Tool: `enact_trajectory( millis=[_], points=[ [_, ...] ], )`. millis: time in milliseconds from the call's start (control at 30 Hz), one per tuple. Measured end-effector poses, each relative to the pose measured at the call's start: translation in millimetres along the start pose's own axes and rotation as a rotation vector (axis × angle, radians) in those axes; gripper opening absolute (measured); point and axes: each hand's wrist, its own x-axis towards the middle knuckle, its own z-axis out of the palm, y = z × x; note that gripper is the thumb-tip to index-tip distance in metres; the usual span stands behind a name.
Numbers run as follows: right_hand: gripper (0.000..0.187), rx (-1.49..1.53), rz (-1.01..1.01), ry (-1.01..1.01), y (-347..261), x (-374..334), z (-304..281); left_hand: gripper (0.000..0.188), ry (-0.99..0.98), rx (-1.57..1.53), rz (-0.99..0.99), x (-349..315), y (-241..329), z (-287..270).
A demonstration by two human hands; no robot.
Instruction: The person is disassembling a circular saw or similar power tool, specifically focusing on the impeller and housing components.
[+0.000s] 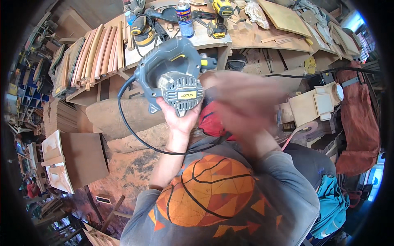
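Observation:
My left hand (179, 119) holds up a grey corded power tool (150, 67) from below, fingers and thumb gripping around its round, vented motor end. A loop handle tops the tool, and its black cord (130, 130) curves down from the left side and across my left forearm. To the right of the tool my right hand (246, 96) is smeared by motion, so its fingers and anything in them cannot be made out. Beneath the two hands shows some red cloth (211, 119). The tool's far side is hidden.
A workbench (201, 38) ahead bears a sander (143, 30), a spray can (184, 20) and a yellow drill (221, 18). Wooden strips (98, 53) line its left. A brown panel box (84, 158) stands left; a tape roll (305, 129) and wood blocks lie right.

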Motion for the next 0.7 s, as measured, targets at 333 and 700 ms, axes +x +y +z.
enact_trajectory(
  millis=[333, 700],
  points=[
    [0.019, 0.058, -0.030, -0.498, -4, 13, 22, 0.068, -0.031, -0.125, 0.055, -7, 23, -2],
    [0.015, 0.147, 0.016, -0.327, 9, 18, 48, 0.068, -0.183, -0.149, 0.079, 9, 49, -7]
  ],
)
